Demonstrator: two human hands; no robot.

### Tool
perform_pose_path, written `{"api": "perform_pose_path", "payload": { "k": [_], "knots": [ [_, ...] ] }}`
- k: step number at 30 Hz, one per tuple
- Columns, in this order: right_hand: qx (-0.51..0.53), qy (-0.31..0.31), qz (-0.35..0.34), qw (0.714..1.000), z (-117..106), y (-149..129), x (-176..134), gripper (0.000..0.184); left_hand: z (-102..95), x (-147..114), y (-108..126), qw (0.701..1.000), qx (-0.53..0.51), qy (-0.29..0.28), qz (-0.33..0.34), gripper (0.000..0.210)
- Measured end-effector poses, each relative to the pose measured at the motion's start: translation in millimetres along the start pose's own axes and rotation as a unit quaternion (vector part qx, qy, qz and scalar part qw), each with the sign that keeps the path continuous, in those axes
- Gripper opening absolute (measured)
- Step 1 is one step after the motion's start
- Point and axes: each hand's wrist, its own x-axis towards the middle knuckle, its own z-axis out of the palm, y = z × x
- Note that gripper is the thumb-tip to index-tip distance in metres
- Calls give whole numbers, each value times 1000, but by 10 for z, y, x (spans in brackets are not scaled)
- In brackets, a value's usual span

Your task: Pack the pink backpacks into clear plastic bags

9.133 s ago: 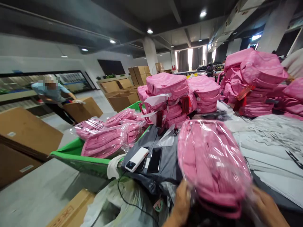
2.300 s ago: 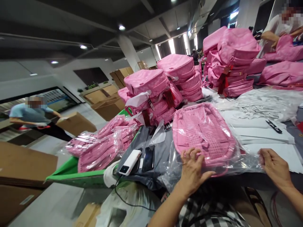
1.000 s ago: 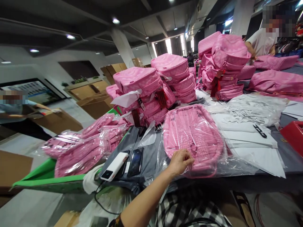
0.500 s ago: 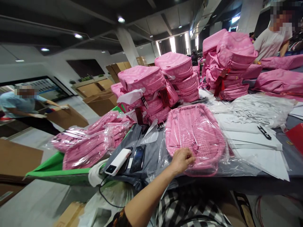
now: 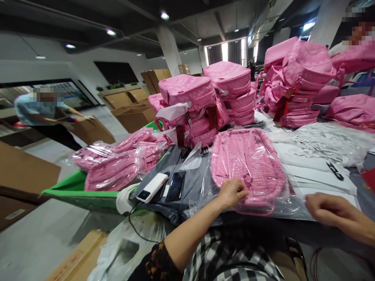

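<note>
A pink backpack (image 5: 249, 164) lies flat on the grey-covered table, straps side up, inside a clear plastic bag (image 5: 202, 195). At the bag's near edge, my left hand (image 5: 233, 192) rests with curled fingers closed on the plastic over the backpack's lower part. Off to the right, my right hand (image 5: 331, 210) is above the table's front edge with its fingers bent inward. Whatever it may hold is hidden, though the loose end of the clear plastic reaches close to its fingertips.
Stacks of pink backpacks (image 5: 187, 93) stand behind. White sheets (image 5: 316, 171) and loose plastic lie right, with a black cutter (image 5: 334, 171). A white power bank (image 5: 152, 187) and a phone (image 5: 175, 185) lie left, beside a green-rimmed bin (image 5: 64, 189) of bagged backpacks. Two people stand further off.
My right hand has come into view at the right. My left hand stays on the bagged backpack. The view has turned slightly left, and the person at the right has lifted a pink backpack.
</note>
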Motion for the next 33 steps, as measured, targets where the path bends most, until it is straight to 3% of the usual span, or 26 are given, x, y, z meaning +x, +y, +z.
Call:
{"api": "perform_pose_path", "payload": {
  "k": [1,3,5,7,9,11,16,19,22,25,28,31,33],
  "knots": [
    [-30,-91,-23,995,16,-142,186,52,-6,-1,7,1000,4,2,-3,19],
    [-109,-204,-70,970,55,-377,564,43,-15,-2,19,1000,15,-1,-5,18],
    [-186,-261,-113,940,113,-487,893,36,-24,-3,28,1000,27,-9,-4,18],
    [-271,-278,-132,912,194,-471,1121,25,-33,-3,36,999,39,-16,-1,19],
    [-349,-265,-117,891,279,-389,1239,17,-39,-7,43,999,49,-18,1,19],
    [-389,-232,-75,888,330,-299,1282,11,-40,-15,45,998,52,-20,5,17],
    [-335,-115,72,933,152,-152,1261,44,-32,-34,32,998,54,-23,11,18],
    [-321,-53,58,944,60,-138,1161,39,-20,-15,28,998,59,-23,12,18],
    [-301,-90,23,949,203,-160,1034,34,-7,-9,33,997,64,-26,24,19],
    [-300,-145,43,942,412,-128,970,39,-11,-119,-1,993,81,-23,77,14],
    [-299,-137,40,944,490,-38,978,48,-73,-353,-139,979,138,47,144,14],
    [-291,-120,25,949,512,18,1009,51,-207,-550,-350,967,186,120,127,6],
    [-269,-110,15,957,529,12,1005,52,-305,-585,-464,975,164,118,93,5]
  ]
}}
